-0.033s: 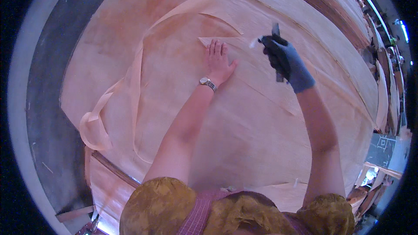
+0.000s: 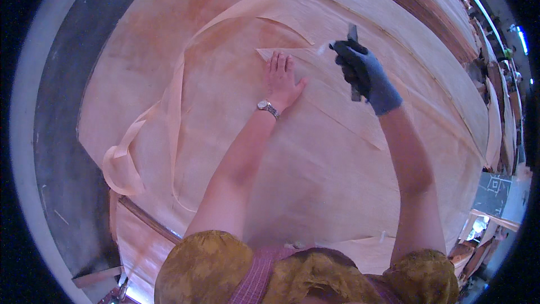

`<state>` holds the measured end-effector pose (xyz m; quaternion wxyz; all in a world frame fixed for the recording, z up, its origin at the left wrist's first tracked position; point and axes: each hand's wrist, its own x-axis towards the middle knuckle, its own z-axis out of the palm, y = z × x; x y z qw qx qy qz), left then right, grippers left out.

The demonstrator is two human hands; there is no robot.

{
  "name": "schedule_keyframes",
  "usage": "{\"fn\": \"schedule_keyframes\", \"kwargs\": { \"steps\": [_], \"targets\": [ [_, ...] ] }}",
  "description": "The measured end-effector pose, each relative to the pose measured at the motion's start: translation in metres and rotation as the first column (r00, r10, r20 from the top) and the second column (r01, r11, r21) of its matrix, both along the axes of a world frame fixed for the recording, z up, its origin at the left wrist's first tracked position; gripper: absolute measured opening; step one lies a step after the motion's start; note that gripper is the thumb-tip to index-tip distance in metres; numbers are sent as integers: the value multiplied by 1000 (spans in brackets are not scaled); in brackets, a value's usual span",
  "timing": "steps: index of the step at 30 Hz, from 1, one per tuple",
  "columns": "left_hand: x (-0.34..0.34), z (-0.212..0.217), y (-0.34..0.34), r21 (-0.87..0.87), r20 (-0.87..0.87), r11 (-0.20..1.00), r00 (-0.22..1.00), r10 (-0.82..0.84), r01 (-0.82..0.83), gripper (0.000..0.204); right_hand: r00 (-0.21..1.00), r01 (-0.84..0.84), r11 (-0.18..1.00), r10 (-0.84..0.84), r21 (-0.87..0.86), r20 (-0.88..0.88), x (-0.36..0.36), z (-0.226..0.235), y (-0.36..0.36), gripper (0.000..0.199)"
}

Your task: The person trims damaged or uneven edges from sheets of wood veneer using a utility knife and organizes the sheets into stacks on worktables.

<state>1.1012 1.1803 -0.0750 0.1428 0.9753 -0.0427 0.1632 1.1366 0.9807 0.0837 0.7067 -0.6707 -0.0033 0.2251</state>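
From my end I count two hands, one watch, one glove and one tool. The left hand (image 2: 283, 83), bare, lies flat and spread, gripping nothing, its palm down on the veneer (image 2: 315, 163) and its fingertips by a pointed pale corner (image 2: 262, 53). The watch (image 2: 268, 107) sits on that wrist. The right hand (image 2: 356, 68), to the right of the left one and apart from it, wears the glove (image 2: 386, 94), grey with dark fingers; I see those fingers curled closed around the tool (image 2: 352, 32), a flat dark bar sticking out above and below the fist. Just left of the fist is one small whitish blur (image 2: 322, 49) that I cannot make out.

To the left of the left hand I count at least two runs of thin strip: a long one (image 2: 176, 101), and a looped one (image 2: 129, 171) farther out and nearer the body; whether they join, I cannot tell. Beyond the right hand lies one brown stack (image 2: 413, 8)
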Motion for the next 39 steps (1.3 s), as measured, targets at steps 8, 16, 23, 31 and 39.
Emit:
{"fn": "schedule_keyframes", "kwargs": {
  "steps": [8,16,23,31,39],
  "targets": [
    [-1,23,-2,-84,-74,993,994,-86,80,78,974,7,996,15,94,-227,15,-94,7,25],
    [20,35,17,105,-265,966,943,-201,236,90,987,-21,997,9,-71,-163,8,-97,13,23],
    [31,46,10,183,-320,938,920,-228,296,93,869,107,585,338,-804,362,48,-106,-8,21],
    [-37,35,19,-146,-362,984,920,-149,102,60,981,117,993,-111,30,-158,-52,-77,-36,25],
    [-130,38,-13,-91,-90,941,939,-333,325,61,839,380,923,-321,53,-440,-157,-100,-15,21]
  ]
}}
